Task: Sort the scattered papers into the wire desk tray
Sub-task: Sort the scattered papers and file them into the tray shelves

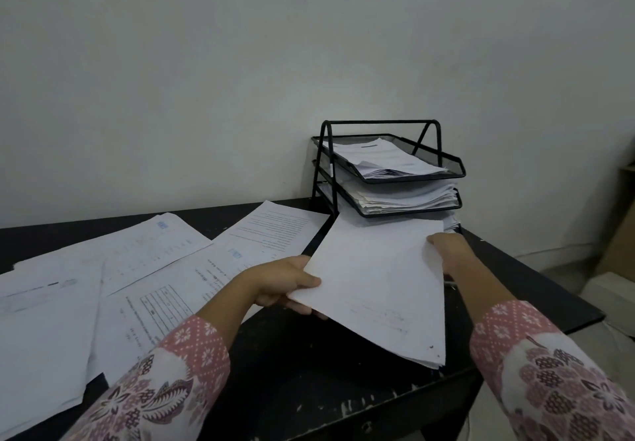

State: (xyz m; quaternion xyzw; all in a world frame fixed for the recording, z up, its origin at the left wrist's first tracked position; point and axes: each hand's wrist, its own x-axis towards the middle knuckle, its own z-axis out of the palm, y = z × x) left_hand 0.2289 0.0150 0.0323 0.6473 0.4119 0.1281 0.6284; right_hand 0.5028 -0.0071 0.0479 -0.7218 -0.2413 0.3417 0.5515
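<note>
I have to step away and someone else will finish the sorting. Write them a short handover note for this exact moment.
Left hand grips the left edge of a paper stack; right hand holds its far right corner. The stack is tilted above the desk, just in front of the wire tray.
Done: the tray's top and middle tiers already hold papers; the bottom tier is mostly hidden.
Left: put the held stack in the tray, then sort the loose sheets spread over the desk's left side.
</note>
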